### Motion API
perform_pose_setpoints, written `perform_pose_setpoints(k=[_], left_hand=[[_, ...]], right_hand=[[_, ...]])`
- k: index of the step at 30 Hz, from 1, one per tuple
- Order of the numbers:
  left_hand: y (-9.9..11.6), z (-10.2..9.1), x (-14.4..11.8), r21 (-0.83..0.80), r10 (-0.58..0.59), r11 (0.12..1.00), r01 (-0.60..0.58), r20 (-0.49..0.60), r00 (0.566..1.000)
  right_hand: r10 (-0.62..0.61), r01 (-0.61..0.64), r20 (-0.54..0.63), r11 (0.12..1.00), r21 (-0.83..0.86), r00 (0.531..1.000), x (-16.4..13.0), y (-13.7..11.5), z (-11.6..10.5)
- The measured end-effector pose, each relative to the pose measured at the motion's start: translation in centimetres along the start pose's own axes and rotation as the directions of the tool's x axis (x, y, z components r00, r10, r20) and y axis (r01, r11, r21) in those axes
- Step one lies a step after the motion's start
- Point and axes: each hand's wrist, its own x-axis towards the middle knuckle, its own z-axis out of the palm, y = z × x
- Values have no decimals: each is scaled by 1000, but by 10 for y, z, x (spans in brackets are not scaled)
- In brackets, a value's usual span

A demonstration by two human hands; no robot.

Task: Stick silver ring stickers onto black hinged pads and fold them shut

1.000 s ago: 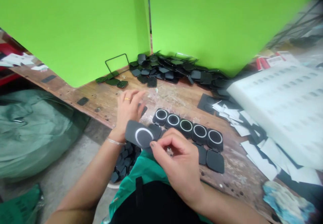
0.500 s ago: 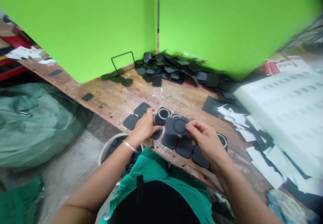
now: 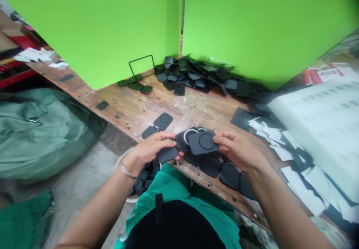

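My left hand (image 3: 151,147) is closed on a folding charging pad (image 3: 167,154), thumb on top and fingertips underneath. The pad's hinged second half (image 3: 183,140) has a white ring and is lifted off the table. Between the thumb and fingers of my right hand (image 3: 238,148) is a thin black cover sheet (image 3: 199,146) with a round outline. The sheet overlaps the white-ringed half and hides part of it; whether they touch I cannot tell. Beneath and right of it lies a row of more folding pads (image 3: 210,166). Another unfolded pad (image 3: 163,121) rests beyond my left hand.
Black square pieces (image 3: 193,78) are heaped against the green panels (image 3: 112,28). White paper slips (image 3: 304,193) and a white foam block (image 3: 322,118) occupy the right of the wooden table (image 3: 134,108). A tub of black pieces (image 3: 144,179) stands below the table edge.
My left hand has closed on a folding pad and raised it from the table. My right hand has brought the cover sheet over its ringed half. The view has shifted slightly.
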Motion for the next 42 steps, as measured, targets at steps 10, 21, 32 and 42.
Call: perform_pose_setpoints(k=[10,21,32,42], left_hand=[[-21,17,1,-67,-32,997,36,47,998],[-20,23,-1,-44,-33,998,36,49,998],[-19,27,-2,-27,-37,999,38,39,999],[-18,29,-5,14,-61,998,60,34,998]], right_hand=[[114,-117,50,991,66,992,-7,7,13],[144,-144,66,990,-11,987,-7,9,12],[150,-150,28,989,-12,988,-9,10,13],[137,-135,35,990,-42,990,-10,12,11]])
